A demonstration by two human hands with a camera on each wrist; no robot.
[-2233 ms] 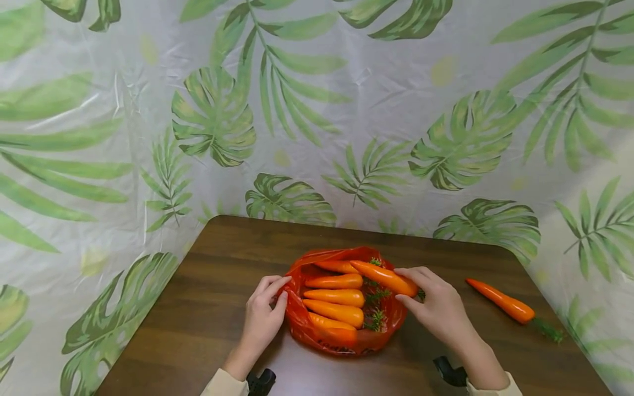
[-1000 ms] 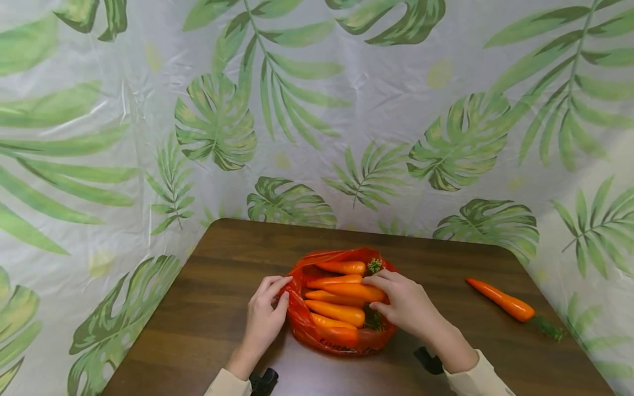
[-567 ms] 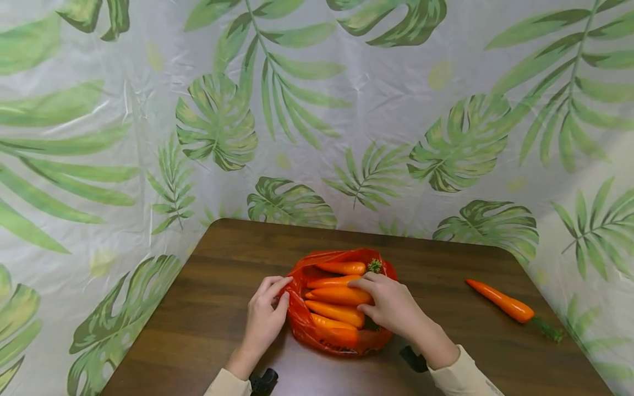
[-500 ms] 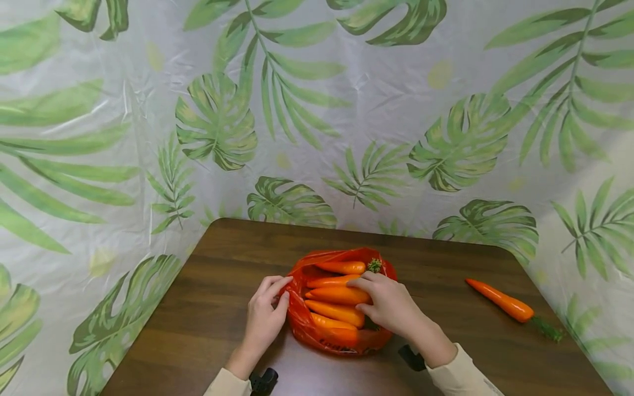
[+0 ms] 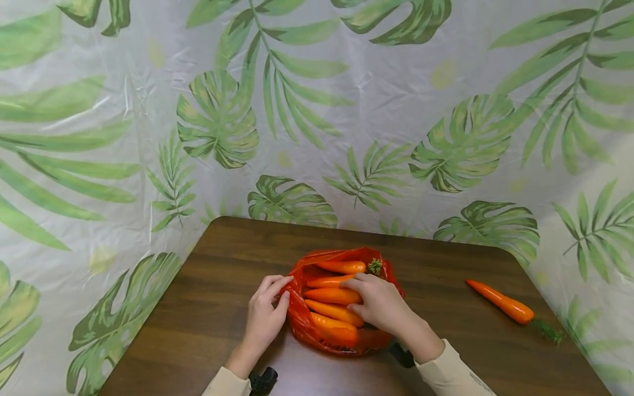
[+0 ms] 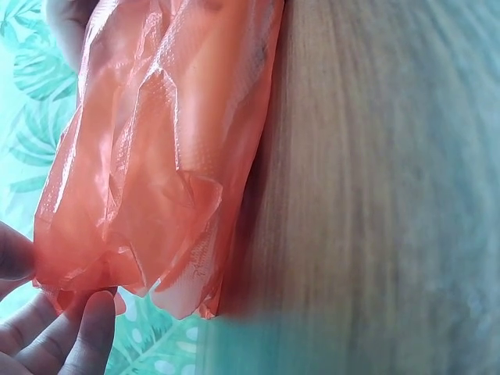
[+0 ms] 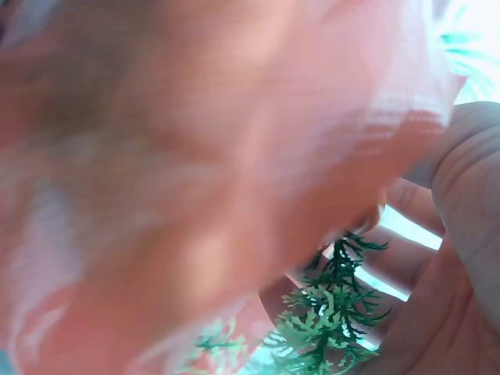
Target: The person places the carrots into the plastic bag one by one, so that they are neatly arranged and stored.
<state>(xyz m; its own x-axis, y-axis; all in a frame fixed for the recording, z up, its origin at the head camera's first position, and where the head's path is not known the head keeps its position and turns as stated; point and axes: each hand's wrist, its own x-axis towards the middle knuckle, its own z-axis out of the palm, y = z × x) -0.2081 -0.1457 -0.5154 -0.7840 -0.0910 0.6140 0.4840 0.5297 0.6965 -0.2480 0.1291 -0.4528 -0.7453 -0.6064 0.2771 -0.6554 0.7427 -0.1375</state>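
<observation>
An open red plastic bag lies on the table, with several orange carrots side by side in it. My left hand pinches the bag's left rim; in the left wrist view its fingers are at the crumpled edge of the bag. Reaching in from the right, my right hand holds the thick end of a carrot in the middle of the row. In the right wrist view, green carrot leaves show beside the palm, and the blurred bag covers the rest.
One more carrot with a green top lies on the right side of the brown wooden table. Behind the table hangs a leaf-patterned sheet. Black wrist devices sit by both sleeves.
My right hand has carried a carrot from above the bag's right side left and down into the row, then slid slightly further left. The left hand has stayed at the rim.
</observation>
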